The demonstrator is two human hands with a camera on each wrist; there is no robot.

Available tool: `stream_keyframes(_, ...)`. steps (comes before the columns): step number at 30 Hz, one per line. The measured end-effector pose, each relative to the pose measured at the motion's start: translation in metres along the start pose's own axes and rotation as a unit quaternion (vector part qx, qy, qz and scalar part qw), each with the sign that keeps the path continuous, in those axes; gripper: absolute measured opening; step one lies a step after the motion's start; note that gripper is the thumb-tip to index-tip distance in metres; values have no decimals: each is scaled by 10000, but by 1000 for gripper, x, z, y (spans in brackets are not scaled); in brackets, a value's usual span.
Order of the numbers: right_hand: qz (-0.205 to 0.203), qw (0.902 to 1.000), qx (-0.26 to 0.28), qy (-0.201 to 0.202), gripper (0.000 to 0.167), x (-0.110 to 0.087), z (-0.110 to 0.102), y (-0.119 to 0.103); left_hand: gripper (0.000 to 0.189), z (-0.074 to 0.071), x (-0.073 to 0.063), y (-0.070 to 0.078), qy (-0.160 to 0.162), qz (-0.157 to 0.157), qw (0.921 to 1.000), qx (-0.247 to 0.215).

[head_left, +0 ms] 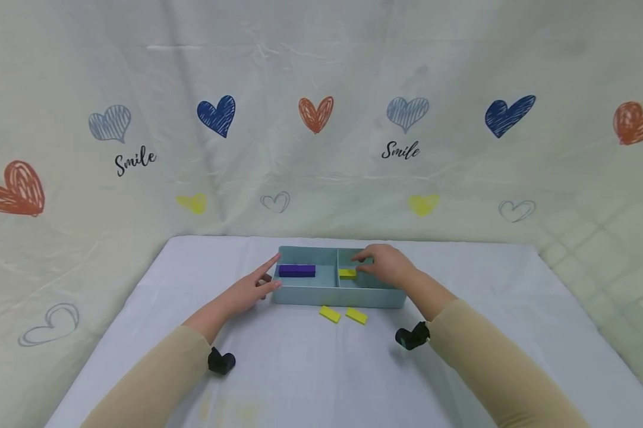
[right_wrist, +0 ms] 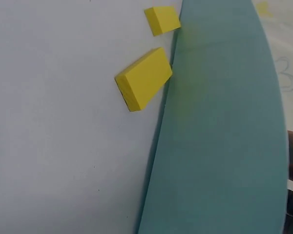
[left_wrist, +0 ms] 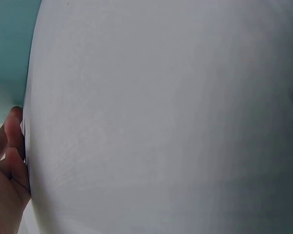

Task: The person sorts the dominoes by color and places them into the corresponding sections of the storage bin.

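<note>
A pale blue-green box (head_left: 305, 296) with a divider stands on the white-covered table. Its left compartment holds a purple bar (head_left: 297, 271); a yellow block (head_left: 347, 274) lies in the right one, by the divider. My left hand (head_left: 246, 291) touches the box's left end, index finger stretched to the far corner and thumb at the near one. Over the right compartment is my right hand (head_left: 388, 264), thumb and index finger apart beside the yellow block, with nothing seen between them. In the right wrist view, the box wall mostly hides that hand.
Two more yellow blocks, a left one (head_left: 329, 314) and a right one (head_left: 356, 315), lie on the table just before the box's front wall. A white cloth (head_left: 316, 47) printed with hearts hangs behind the table (head_left: 311, 374).
</note>
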State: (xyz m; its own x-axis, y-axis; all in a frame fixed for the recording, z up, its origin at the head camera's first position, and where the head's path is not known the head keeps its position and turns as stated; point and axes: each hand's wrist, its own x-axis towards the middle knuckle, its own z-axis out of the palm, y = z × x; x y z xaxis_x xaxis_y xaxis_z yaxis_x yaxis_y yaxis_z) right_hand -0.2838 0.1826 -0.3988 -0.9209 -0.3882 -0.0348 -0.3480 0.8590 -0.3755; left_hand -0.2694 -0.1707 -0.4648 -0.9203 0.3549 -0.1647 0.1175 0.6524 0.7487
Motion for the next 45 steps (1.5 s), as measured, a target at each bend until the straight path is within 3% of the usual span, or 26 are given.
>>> stream_keyframes(14, -371, 9984, -154, 403, 30, -42, -22, -12, 71, 0, 2, -2, -2, -28, 10000, 2)
stream_keyframes(28, -606, 9967, -236, 485, 26, -96, -18, -4, 69, 0, 2, 0, 22, -44, 10000, -26)
stream_keyframes(36, -569, 9975, -187, 378, 23, -103, -4, -3, 69, -1, 1, -1, 44, -79, 10000, 14)
stream_keyframes(45, -605, 9959, -662, 75, 24, -95, 30, -3, 70, -1, -1, 3, 33, -99, 9999, -11)
